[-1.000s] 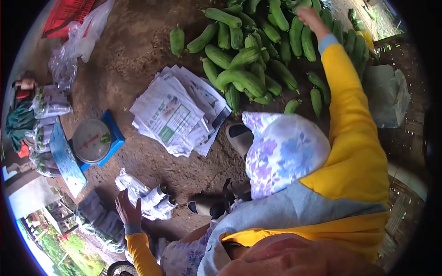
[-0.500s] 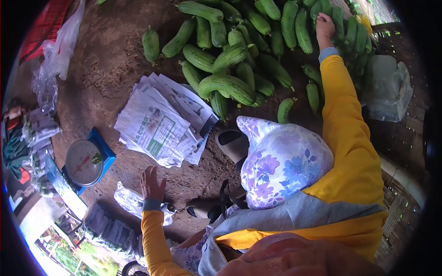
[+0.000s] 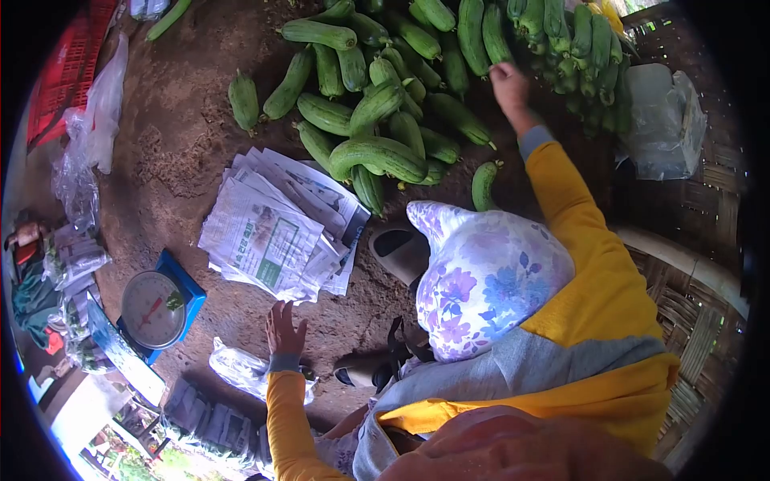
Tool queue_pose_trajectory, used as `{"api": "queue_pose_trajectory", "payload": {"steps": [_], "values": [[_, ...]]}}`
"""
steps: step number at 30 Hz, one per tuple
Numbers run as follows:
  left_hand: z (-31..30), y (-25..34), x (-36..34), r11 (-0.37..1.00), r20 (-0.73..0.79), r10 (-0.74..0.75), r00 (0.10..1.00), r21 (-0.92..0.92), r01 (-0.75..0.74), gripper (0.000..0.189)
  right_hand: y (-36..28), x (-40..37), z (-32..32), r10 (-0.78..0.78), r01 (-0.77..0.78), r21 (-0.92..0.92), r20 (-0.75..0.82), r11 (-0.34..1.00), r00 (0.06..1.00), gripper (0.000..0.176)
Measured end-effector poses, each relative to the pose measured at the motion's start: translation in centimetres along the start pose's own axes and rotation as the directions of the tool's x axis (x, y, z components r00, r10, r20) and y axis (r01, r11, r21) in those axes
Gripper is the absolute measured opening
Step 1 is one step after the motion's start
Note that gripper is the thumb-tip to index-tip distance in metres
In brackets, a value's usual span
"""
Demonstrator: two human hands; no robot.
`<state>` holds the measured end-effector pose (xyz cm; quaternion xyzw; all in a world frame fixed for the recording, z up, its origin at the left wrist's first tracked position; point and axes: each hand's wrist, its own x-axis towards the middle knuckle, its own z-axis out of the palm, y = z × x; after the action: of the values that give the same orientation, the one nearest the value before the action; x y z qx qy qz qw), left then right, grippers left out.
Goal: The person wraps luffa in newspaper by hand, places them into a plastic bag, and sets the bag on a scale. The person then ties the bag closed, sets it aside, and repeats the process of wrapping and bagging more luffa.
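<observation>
A pile of long green luffa gourds (image 3: 378, 156) lies on the dirt floor. My right hand (image 3: 511, 88) is at the lower end of one upright-lying luffa gourd (image 3: 495, 36) at the top of the pile; its fingers are curled closed against that tip. To its right, more gourds (image 3: 592, 40) are stacked tightly. My left hand (image 3: 285, 330) is open and empty, fingers spread, just below a fanned stack of newspaper sheets (image 3: 269, 228). A clear plastic bag (image 3: 241, 369) lies beside my left wrist.
A blue dial scale (image 3: 154, 311) stands at the left, a small green piece on its dial. Bundles in plastic (image 3: 212, 417) line the lower left. A red crate (image 3: 68, 76) is upper left, a clear plastic block (image 3: 664, 120) at right. A floral cloth (image 3: 493, 280) covers my knee.
My right hand has moved left and down from the stacked gourds to the end of another gourd. My left hand stays open near the newspapers. The view has shifted slightly.
</observation>
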<state>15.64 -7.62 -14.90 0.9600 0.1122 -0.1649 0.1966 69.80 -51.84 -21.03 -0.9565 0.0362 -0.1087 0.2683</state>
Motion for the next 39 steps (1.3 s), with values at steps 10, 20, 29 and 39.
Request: {"api": "queue_pose_trajectory", "payload": {"steps": [10, 20, 29, 39], "values": [[1.0, 2.8, 1.4, 0.999, -0.026, 0.039, 0.999, 0.006, -0.039, 0.057, -4.8, -0.8, 3.2, 0.182, -0.188, -0.031, 0.451, 0.982, 0.874, 0.069], [3.0, 3.2, 3.4, 0.996, -0.143, -0.072, 0.987, 0.042, 0.078, 0.059, -5.6, 0.4, 1.3, -0.09, 0.188, -0.247, 0.358, 0.951, 0.929, 0.062], [0.4, 1.3, 8.7, 1.0, -0.219, -0.003, 0.976, 0.021, 0.008, 0.056, -20.8, 10.8, 5.2, -0.168, -0.039, 0.4, 0.469, 0.915, 0.867, 0.04], [-0.2, 2.2, 10.5, 1.0, -0.063, -0.004, 0.998, -0.026, 0.003, 0.058, -25.0, 16.7, 20.5, -0.084, -0.209, 0.524, 0.481, 0.826, 0.873, 0.052]]}}
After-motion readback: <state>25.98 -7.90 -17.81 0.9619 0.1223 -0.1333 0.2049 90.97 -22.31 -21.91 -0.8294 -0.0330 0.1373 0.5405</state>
